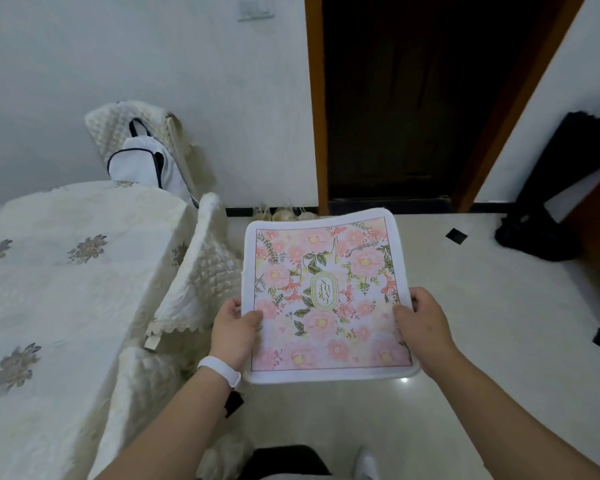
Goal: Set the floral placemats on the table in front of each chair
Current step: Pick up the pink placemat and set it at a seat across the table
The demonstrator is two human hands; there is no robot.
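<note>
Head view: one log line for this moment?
left hand: grip on floral placemat left edge | right hand: grip on right edge | placemat: held over floor, right of table, not placed

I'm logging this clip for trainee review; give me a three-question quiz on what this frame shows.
1. True or false: the floral placemat already lies on the table.
2. Which hand wears the white wristband? A) left B) right C) neither
3. Fill in: the placemat is held by ____ hands, at its side edges.

Key: 1. False; it is held in the air over the floor, right of the table. 2. A; the left hand. 3. Both; the right hand grips the opposite edge.
</note>
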